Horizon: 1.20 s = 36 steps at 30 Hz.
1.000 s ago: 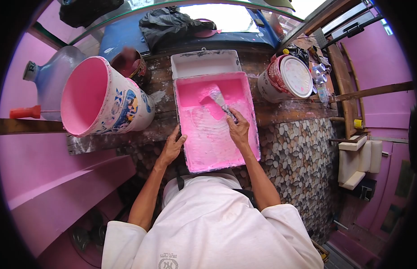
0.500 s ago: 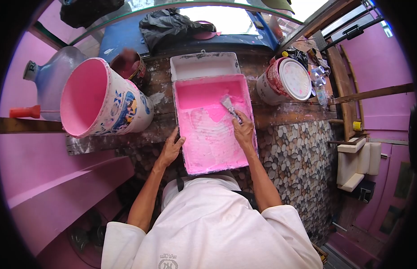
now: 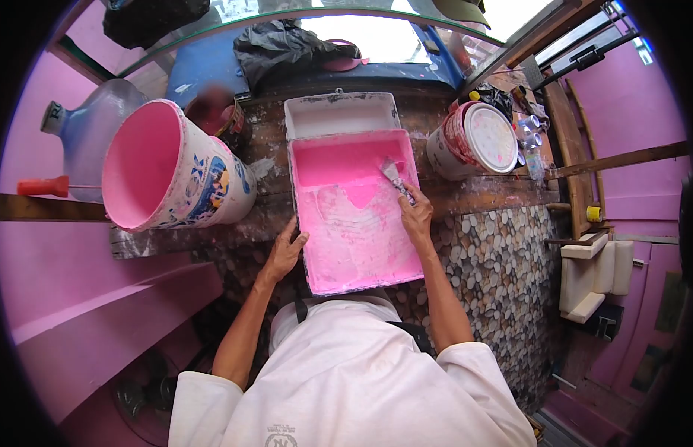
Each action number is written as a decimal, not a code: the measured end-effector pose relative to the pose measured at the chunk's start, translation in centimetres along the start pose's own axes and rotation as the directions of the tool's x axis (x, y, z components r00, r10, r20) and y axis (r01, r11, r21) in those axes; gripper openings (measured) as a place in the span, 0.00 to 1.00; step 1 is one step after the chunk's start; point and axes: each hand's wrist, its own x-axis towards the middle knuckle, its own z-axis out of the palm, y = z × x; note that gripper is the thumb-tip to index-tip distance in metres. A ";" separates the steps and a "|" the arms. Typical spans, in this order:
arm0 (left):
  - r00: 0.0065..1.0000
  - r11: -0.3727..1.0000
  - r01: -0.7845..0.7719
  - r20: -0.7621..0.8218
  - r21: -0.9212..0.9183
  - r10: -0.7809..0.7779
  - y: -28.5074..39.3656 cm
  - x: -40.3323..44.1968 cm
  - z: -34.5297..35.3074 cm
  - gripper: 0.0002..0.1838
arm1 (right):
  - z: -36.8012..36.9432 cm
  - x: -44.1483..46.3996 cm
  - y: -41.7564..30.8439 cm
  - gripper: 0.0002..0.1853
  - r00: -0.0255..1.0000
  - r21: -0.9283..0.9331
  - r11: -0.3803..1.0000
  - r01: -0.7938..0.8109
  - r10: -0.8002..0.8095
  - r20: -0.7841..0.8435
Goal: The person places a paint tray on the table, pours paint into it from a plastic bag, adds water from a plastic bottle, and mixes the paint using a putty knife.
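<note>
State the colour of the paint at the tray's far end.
Bright pink paint, shown best in the head view.

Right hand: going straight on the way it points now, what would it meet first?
The scraper in the right hand would probably meet the far wall of the pink tray first, though depth is unclear.

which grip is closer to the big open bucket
Left. The left grip is at the tray's left edge, just right of the bucket; the right grip, on the tool's handle, is farther away, across the tray.
</note>
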 end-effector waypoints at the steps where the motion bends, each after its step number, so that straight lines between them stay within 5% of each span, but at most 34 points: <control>1: 1.000 1.000 -0.004 0.000 0.001 0.004 0.3 0.0 0.0 0.29 | -0.2 0.0 -0.2 0.17 1.000 0.001 1.000 0.003 -0.003 -0.002; 3: 1.000 1.000 0.014 0.028 -0.005 -0.014 0.9 -0.1 -0.1 0.29 | -0.8 -0.2 -0.7 0.17 0.991 0.088 0.996 -0.032 0.020 0.134; 6: 0.997 0.997 0.069 0.023 -0.033 -0.068 0.7 -0.1 -0.1 0.29 | 0.3 -0.2 0.0 0.18 0.989 0.016 0.992 0.124 -0.123 -0.079; 9: 0.999 0.999 0.038 0.010 -0.030 -0.038 0.6 -0.1 0.0 0.29 | 1.4 -1.2 -0.4 0.18 0.995 0.124 0.991 0.046 -0.057 0.088; 13: 0.996 0.995 0.088 0.033 -0.050 -0.087 1.4 -0.1 -0.1 0.30 | 3.4 -1.6 -1.0 0.18 0.992 0.105 0.986 0.129 -0.127 -0.025; 15: 0.998 0.998 0.052 0.026 -0.017 -0.052 1.5 -0.2 0.0 0.31 | 4.6 -2.6 -1.5 0.18 1.000 0.097 0.995 0.010 -0.009 -0.006; 18: 0.999 1.000 0.030 0.042 -0.001 -0.030 1.3 -0.1 -0.2 0.31 | 5.7 -3.3 -3.2 0.17 0.970 0.126 0.992 -0.020 -0.012 0.242; 23: 0.999 0.999 0.045 0.026 0.008 -0.046 0.9 -0.2 -0.2 0.31 | 8.7 -3.8 -3.3 0.16 0.994 0.202 0.975 0.095 -0.104 0.035; 26: 0.998 0.999 0.052 0.028 0.003 -0.052 0.6 -0.1 -0.1 0.31 | 8.1 -3.7 -5.1 0.16 0.962 0.277 0.960 -0.042 -0.036 0.271; 30: 0.999 0.999 0.035 0.017 0.021 -0.035 0.5 -0.2 -0.2 0.31 | 9.2 -3.8 -5.3 0.16 0.992 0.261 0.964 0.038 -0.068 0.108; 32: 0.999 0.999 0.046 0.021 0.022 -0.046 0.3 -0.2 -0.2 0.31 | 9.1 -3.7 -5.3 0.16 0.971 0.293 0.954 -0.068 -0.005 0.239; 36: 0.999 0.997 0.047 0.006 0.067 -0.048 0.8 -0.3 -0.2 0.31 | 9.2 -3.9 -5.0 0.18 0.967 0.311 0.925 -0.218 0.162 0.198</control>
